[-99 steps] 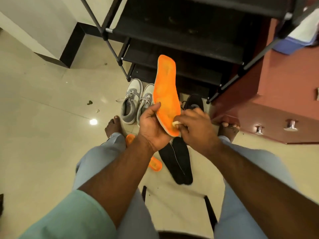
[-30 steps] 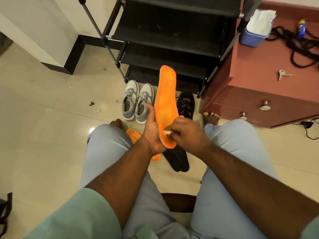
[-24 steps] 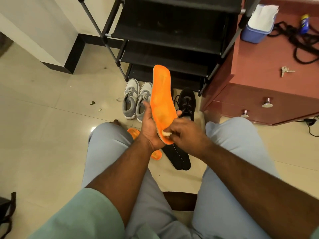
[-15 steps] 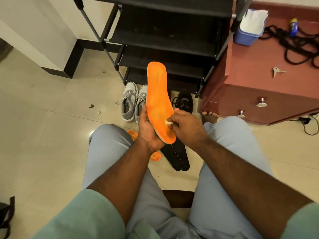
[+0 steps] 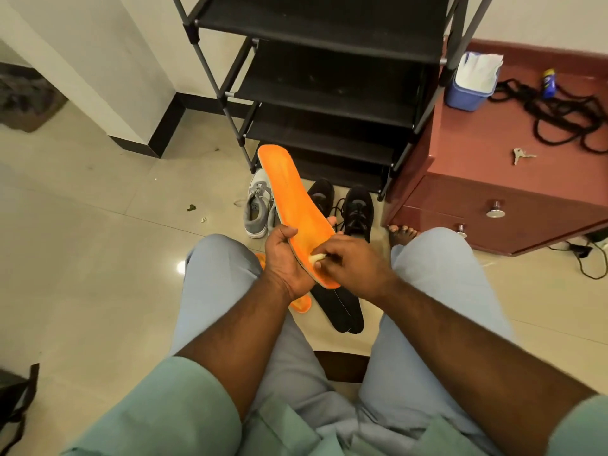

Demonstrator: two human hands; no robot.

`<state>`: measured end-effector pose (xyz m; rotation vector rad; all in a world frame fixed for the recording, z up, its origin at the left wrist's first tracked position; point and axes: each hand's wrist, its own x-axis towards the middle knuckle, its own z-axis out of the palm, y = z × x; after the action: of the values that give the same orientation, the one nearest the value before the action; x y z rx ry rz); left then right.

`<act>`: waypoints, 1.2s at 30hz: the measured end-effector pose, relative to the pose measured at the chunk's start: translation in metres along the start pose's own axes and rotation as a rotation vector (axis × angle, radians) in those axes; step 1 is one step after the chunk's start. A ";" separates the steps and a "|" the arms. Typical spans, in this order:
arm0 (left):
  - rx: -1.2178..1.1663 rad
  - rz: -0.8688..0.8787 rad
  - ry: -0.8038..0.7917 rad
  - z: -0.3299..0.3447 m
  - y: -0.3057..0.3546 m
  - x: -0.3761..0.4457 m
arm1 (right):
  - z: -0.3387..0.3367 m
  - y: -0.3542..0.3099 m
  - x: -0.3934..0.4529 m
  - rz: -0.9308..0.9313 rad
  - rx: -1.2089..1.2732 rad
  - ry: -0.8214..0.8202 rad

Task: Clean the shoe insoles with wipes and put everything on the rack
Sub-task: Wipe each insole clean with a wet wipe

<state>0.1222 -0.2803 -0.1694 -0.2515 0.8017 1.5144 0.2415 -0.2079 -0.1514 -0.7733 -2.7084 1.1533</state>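
Since half second ago, orange foam insole (image 5: 297, 209) tilted, toe toward 11 o'clock. Black metal rack (image 5: 329, 77) at 12 o'clock. Left hand (image 5: 285, 262) grips heel edge; right hand (image 5: 350, 258) pinches crumpled whitish wipe (image 5: 316, 258) against heel.

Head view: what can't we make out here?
- Wipe: mostly covered by the right hand.
- Second orange insole: largely behind the left hand and forearm.
- Second grey shoe: hidden by the held orange insole.
- Rack: top cut off by the frame edge.
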 end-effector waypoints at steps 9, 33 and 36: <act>0.014 0.033 0.019 0.002 0.004 0.003 | -0.003 -0.007 0.003 -0.178 -0.288 -0.003; 0.025 0.046 0.027 -0.005 0.004 0.000 | -0.015 0.024 -0.011 -0.121 -0.229 0.060; 0.066 0.013 0.032 -0.003 0.002 0.000 | -0.011 0.024 -0.011 -0.102 -0.207 0.086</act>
<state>0.1197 -0.2817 -0.1712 -0.2223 0.8789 1.4959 0.2642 -0.1914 -0.1592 -0.6824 -2.7879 0.8092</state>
